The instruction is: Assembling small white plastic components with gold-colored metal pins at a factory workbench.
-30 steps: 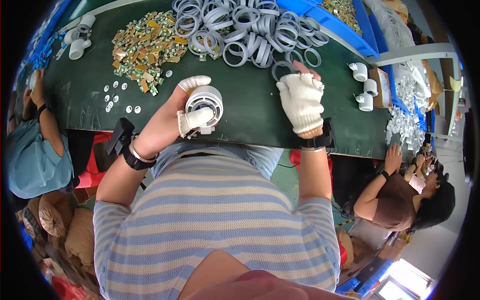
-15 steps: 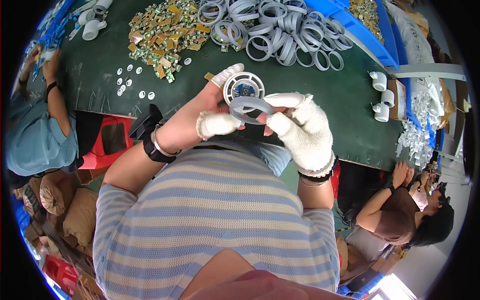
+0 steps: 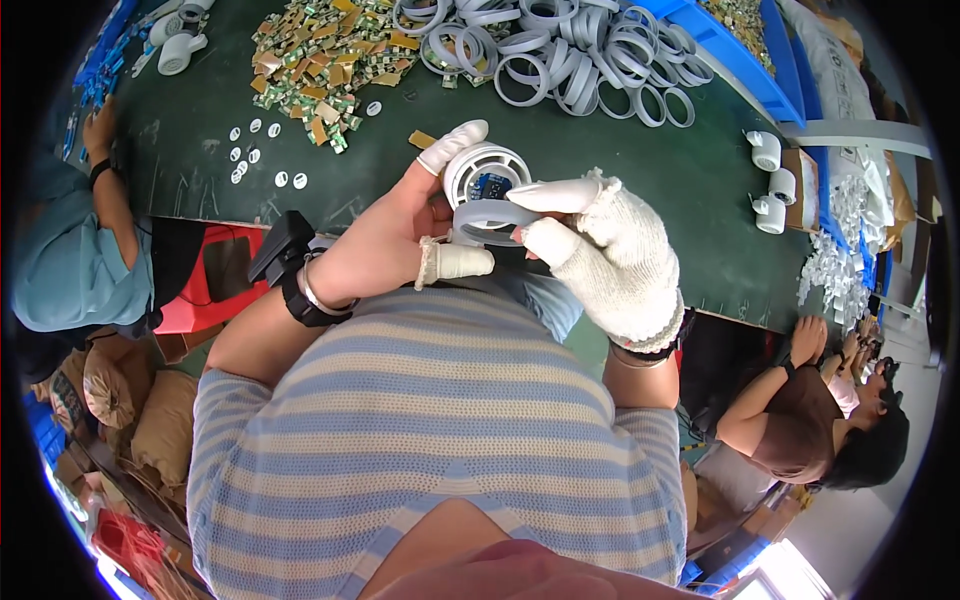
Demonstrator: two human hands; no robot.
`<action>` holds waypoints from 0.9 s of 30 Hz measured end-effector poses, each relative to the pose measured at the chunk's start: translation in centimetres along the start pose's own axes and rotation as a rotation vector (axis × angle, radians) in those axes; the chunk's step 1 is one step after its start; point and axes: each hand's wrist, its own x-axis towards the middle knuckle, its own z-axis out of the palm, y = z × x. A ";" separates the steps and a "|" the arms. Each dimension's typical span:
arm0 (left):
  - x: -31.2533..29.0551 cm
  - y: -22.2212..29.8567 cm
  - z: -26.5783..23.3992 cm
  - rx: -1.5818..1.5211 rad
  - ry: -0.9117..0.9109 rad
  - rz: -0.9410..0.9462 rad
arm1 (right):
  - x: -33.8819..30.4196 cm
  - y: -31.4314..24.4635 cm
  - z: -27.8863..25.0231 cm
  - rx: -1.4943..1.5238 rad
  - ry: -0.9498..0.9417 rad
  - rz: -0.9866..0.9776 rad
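Observation:
My left hand (image 3: 385, 240), with white covers on thumb and finger, is closed round a white round housing (image 3: 455, 178). A blue circuit board (image 3: 490, 186) shows inside the housing's open face. In my right hand (image 3: 620, 255), which wears a white knit glove with some bare fingertips, a translucent grey ring (image 3: 485, 212) is pinched at its right side. The ring overlaps the near rim of the housing; whether they touch I cannot tell. My left thumb lies close to the ring's near left side.
Grey rings (image 3: 575, 60) are heaped at the back, beside a pile of small circuit boards (image 3: 325, 65). Small white discs (image 3: 254, 155) lie at left. Several white housings (image 3: 768, 215) stand at right near a blue bin (image 3: 740, 60). Co-workers sit on both sides.
My right hand has shifted slightly right and nearer, and its ring now looks flatter to the view. The housing has tipped a little, showing more of its side wall.

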 end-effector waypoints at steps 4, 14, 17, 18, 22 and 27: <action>0.0 -0.3 0.1 0.015 0.005 0.050 | 0.2 -0.3 -0.2 -0.057 -0.032 0.037; -0.2 -0.4 0.9 0.038 0.058 0.047 | -0.2 1.5 0.9 -0.190 0.114 -0.024; 0.4 -0.2 1.4 0.243 0.031 -0.010 | -1.1 3.6 2.1 -0.029 0.186 0.086; 0.5 -0.4 1.5 0.374 0.007 0.055 | -1.3 3.7 2.4 -0.139 0.158 0.062; 1.1 -1.2 1.5 0.626 -0.099 0.188 | -1.3 2.9 3.2 -0.295 0.118 -0.030; 1.6 -1.3 1.8 0.597 -0.146 0.188 | -1.2 4.2 3.2 -0.247 0.169 0.015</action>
